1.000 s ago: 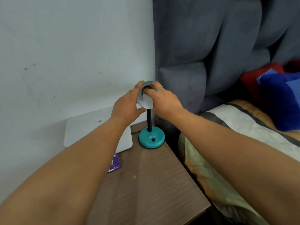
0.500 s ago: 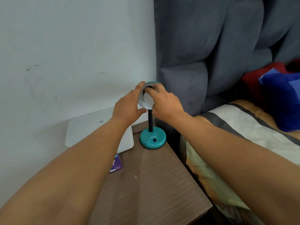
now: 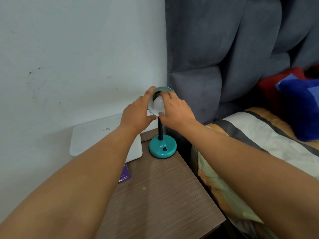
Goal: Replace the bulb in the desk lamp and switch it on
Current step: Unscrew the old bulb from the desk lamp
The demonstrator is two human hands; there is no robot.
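A small teal desk lamp stands at the back of the wooden nightstand, its round base [image 3: 162,147] bearing a black switch [image 3: 165,149]. The teal shade [image 3: 164,88] faces me, with a white bulb [image 3: 158,103] sitting in its socket. My left hand [image 3: 137,113] grips the shade's left rim, thumb over the top edge. My right hand [image 3: 174,110] wraps around the bulb from the right, fingers above it and thumb beneath it. The bulb is unlit.
A white flat box [image 3: 93,135] leans on the wall left of the lamp. A purple card [image 3: 124,175] lies on the nightstand [image 3: 160,195]. A grey padded headboard [image 3: 215,57] and a bed with a blue pillow [image 3: 300,107] are to the right.
My right hand's fingers have shifted around the bulb, so more of its white dome shows now. The left hand stays on the shade. The view has drifted slightly.
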